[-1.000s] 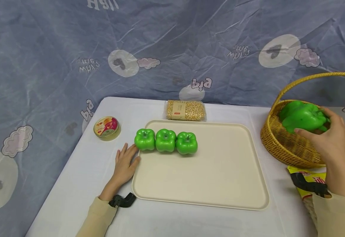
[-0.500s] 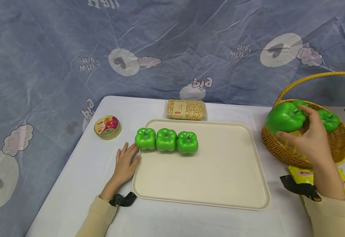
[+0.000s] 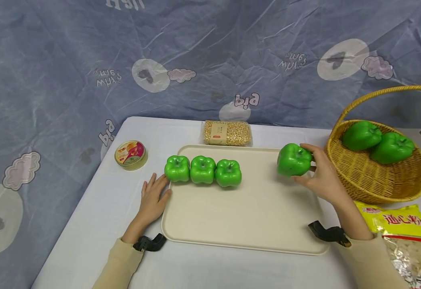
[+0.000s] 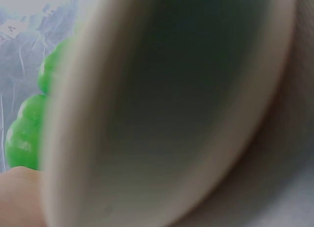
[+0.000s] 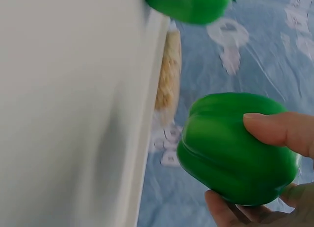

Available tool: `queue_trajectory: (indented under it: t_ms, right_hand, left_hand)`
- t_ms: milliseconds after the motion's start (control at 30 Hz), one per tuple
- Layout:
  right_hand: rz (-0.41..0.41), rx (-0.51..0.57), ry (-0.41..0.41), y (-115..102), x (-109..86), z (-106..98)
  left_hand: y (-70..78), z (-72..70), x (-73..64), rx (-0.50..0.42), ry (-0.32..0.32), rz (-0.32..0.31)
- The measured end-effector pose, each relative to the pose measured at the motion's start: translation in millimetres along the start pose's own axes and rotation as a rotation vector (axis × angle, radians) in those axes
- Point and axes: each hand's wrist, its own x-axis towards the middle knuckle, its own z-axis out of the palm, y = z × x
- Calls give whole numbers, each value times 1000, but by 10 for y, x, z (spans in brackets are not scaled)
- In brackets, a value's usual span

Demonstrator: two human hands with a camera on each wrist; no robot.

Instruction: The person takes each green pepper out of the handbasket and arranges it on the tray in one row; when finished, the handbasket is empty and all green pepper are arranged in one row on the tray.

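My right hand (image 3: 320,174) grips a green bell pepper (image 3: 294,160) between thumb and fingers, over the right part of the cream tray (image 3: 246,216). In the right wrist view the thumb lies on the near side of that pepper (image 5: 235,148), with fingers beneath it. Three more green peppers form a row at the tray's upper left: a left one (image 3: 177,169), a middle one (image 3: 203,170) and a right one (image 3: 228,173). My left hand (image 3: 154,199) rests at the tray's left rim, fingers extended, fingertips right at the left pepper. A blurred, pale curved edge fills most of the left wrist view.
A wicker basket (image 3: 362,182) with a tall handle stands at the right, holding two green peppers (image 3: 393,148). Below it lies a yellow pasta bag (image 3: 405,224). Behind the tray is a pack of corn kernels (image 3: 227,133); a round tin (image 3: 131,155) stands at the left.
My right hand has lifted a pepper out of the basket and carried it left, over the tray. Two peppers in the basket are now uncovered. The left hand has stayed in place.
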Motion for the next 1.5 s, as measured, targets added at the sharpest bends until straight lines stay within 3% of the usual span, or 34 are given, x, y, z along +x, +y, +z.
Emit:
queue_trajectory:
  t_ms: [233, 600, 1500]
  right_hand:
    - [-21, 14, -111, -138, 67, 335]
    - [-20, -17, -203, -242, 67, 670]
    - [-36, -16, -220, -263, 6, 790]
  left_hand:
    - [14, -2, 0, -8, 2, -3]
    - [24, -4, 4, 3, 11, 12]
    - [18, 0, -2, -1, 19, 18]
